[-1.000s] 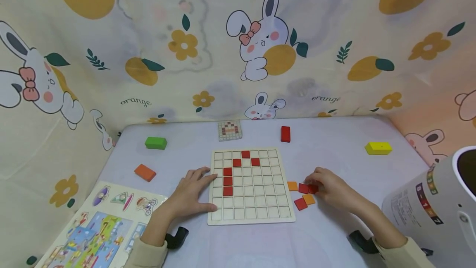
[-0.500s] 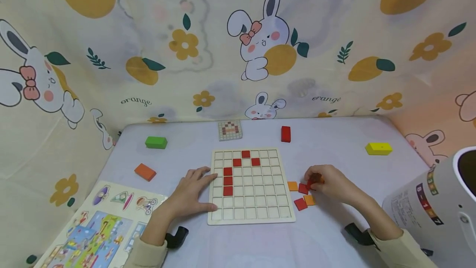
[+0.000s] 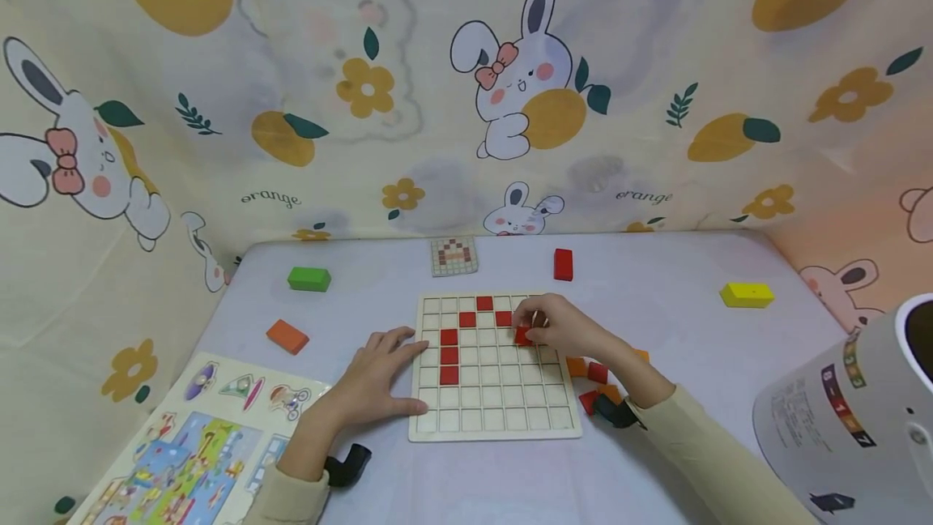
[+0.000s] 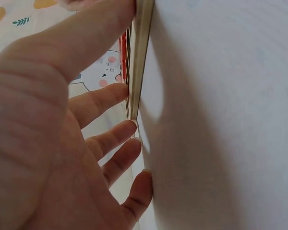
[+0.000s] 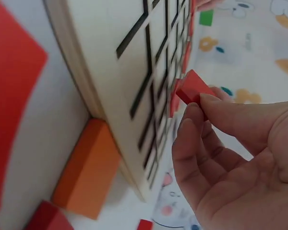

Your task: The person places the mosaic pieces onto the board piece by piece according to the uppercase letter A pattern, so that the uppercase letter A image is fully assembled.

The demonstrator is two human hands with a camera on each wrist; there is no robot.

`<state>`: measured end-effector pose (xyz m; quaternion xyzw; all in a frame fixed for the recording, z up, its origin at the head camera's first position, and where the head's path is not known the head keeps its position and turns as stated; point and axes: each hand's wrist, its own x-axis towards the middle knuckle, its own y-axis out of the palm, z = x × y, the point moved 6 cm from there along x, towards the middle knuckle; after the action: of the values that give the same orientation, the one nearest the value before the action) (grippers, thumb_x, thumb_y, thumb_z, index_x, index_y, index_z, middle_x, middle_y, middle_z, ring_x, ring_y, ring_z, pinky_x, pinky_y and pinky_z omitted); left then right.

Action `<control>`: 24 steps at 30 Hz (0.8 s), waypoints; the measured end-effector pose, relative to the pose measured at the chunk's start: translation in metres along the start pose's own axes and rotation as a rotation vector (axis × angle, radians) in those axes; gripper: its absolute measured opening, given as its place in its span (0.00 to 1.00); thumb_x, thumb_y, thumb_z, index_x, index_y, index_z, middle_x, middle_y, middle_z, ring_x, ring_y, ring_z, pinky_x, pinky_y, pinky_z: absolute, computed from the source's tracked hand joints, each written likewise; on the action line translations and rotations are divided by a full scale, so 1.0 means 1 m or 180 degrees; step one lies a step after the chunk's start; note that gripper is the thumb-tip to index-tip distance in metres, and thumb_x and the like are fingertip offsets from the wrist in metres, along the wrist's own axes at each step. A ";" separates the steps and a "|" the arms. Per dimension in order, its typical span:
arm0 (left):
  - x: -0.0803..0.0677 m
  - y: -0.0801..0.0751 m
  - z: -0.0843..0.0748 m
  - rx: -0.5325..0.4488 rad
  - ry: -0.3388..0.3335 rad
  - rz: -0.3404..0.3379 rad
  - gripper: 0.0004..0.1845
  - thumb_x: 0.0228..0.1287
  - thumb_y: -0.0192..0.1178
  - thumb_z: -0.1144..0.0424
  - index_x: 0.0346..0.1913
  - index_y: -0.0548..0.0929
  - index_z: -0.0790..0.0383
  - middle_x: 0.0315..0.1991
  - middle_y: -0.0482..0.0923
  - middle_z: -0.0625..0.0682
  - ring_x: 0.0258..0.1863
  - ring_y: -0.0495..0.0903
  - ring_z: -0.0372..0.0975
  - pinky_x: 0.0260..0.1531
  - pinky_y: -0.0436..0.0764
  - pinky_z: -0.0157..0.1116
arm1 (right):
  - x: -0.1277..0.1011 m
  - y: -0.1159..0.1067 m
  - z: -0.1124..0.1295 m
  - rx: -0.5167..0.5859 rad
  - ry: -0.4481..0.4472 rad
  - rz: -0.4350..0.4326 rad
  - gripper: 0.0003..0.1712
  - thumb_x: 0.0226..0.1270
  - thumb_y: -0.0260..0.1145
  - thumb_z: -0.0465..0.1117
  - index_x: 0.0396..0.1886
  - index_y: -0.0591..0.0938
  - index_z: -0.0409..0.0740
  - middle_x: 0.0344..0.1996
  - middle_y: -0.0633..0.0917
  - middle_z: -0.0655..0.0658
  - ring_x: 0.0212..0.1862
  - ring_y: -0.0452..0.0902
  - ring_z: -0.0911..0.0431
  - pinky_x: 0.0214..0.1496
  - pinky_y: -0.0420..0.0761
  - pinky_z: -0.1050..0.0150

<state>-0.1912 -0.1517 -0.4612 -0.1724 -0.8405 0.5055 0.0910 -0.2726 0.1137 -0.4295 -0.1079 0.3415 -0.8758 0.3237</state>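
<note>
A pale wooden grid board (image 3: 496, 416) lies on the table with several red tiles (image 3: 449, 356) set in its upper left cells. My right hand (image 3: 543, 326) pinches a red tile (image 3: 523, 336) just over the board's upper right cells; the right wrist view shows that red tile (image 5: 194, 89) at my fingertips (image 5: 194, 112) beside the grid board (image 5: 129, 72). My left hand (image 3: 382, 371) lies flat with straight fingers against the board's left edge, as the left wrist view shows with fingers (image 4: 105, 98) touching the board's rim (image 4: 140, 52).
Loose red and orange tiles (image 3: 587, 369) lie right of the board. A green block (image 3: 309, 279), orange block (image 3: 287, 336), red block (image 3: 563, 264) and yellow block (image 3: 747, 295) are scattered about. A pattern card (image 3: 453, 255) lies behind, a picture puzzle (image 3: 197, 448) front left, a white device (image 3: 853, 411) front right.
My right hand lifted a red tile from the loose pile and carried it left, over the board's upper right cells. The left hand stayed put.
</note>
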 end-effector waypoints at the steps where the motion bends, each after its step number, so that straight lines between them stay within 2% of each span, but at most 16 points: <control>1: 0.000 0.000 0.000 0.0003 0.0003 -0.0001 0.48 0.45 0.77 0.39 0.71 0.73 0.51 0.73 0.62 0.55 0.69 0.59 0.51 0.62 0.66 0.56 | 0.003 0.001 -0.003 -0.0009 0.0031 -0.0006 0.11 0.63 0.64 0.23 0.42 0.85 0.38 0.35 0.82 0.43 0.36 0.73 0.53 0.40 0.77 0.63; 5: 0.001 0.001 0.001 0.0015 0.0009 0.0017 0.48 0.45 0.76 0.38 0.71 0.72 0.50 0.73 0.62 0.54 0.69 0.59 0.51 0.62 0.66 0.56 | 0.008 0.000 -0.013 0.0068 0.0211 -0.0034 0.10 0.63 0.65 0.24 0.42 0.85 0.38 0.33 0.81 0.44 0.36 0.73 0.52 0.41 0.77 0.61; 9: 0.001 0.001 0.002 0.0016 0.0002 0.0021 0.48 0.45 0.76 0.38 0.71 0.73 0.50 0.73 0.62 0.54 0.69 0.59 0.51 0.62 0.66 0.56 | 0.008 -0.003 -0.017 0.0097 0.0275 -0.0064 0.10 0.63 0.66 0.25 0.41 0.85 0.39 0.32 0.80 0.46 0.36 0.73 0.52 0.41 0.77 0.61; 17: 0.001 0.001 0.001 0.0017 -0.0019 0.0015 0.48 0.45 0.76 0.38 0.71 0.72 0.50 0.73 0.61 0.54 0.70 0.59 0.51 0.63 0.65 0.56 | 0.010 -0.001 -0.018 -0.0006 0.0409 -0.0071 0.08 0.62 0.70 0.28 0.41 0.88 0.40 0.33 0.81 0.47 0.34 0.72 0.53 0.37 0.76 0.63; 24: 0.001 0.000 0.001 0.0005 -0.0027 0.0024 0.48 0.45 0.76 0.39 0.71 0.72 0.50 0.73 0.61 0.54 0.69 0.59 0.51 0.63 0.65 0.56 | 0.007 -0.001 -0.016 -0.0204 0.0553 -0.0180 0.08 0.60 0.72 0.29 0.38 0.86 0.42 0.31 0.80 0.48 0.35 0.73 0.53 0.39 0.77 0.62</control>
<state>-0.1920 -0.1518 -0.4617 -0.1733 -0.8398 0.5073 0.0857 -0.2850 0.1177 -0.4409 -0.0514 0.3929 -0.8792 0.2644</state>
